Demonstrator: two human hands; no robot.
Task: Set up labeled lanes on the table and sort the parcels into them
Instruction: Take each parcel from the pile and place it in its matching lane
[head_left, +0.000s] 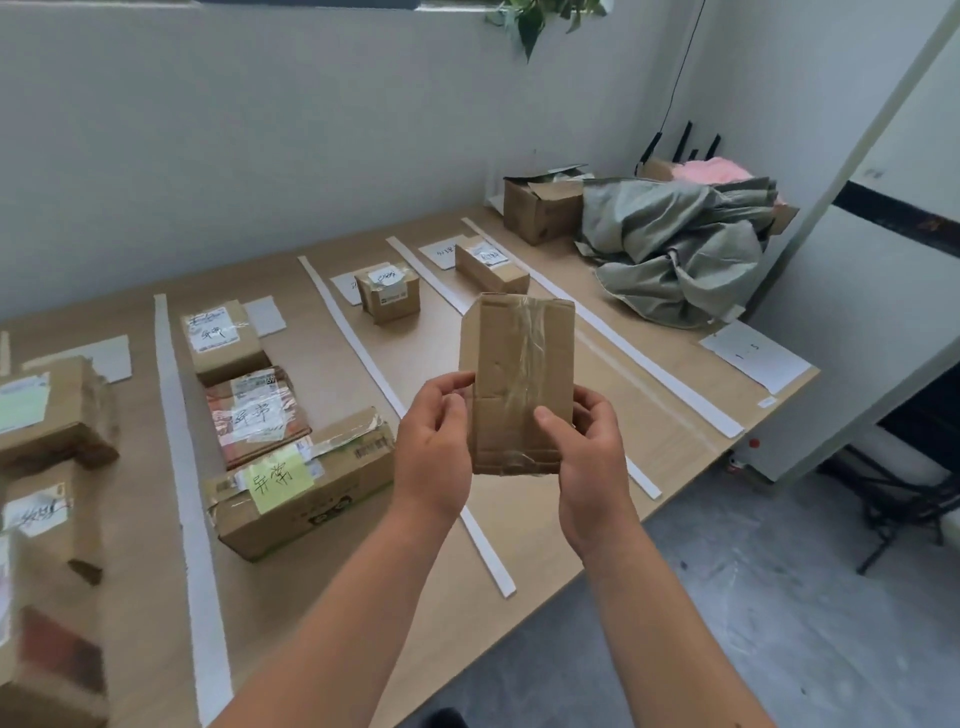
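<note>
Above the table (519, 545), parcel (519, 384) held between left hand (434, 441), right hand (584, 457)

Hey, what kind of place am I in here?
Likely a small makeshift parcel-sorting room: a table split into lanes by white strips, with labeled cardboard parcels lying in them.

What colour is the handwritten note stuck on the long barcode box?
Yellow-green note, black writing; head view shows it.
</note>
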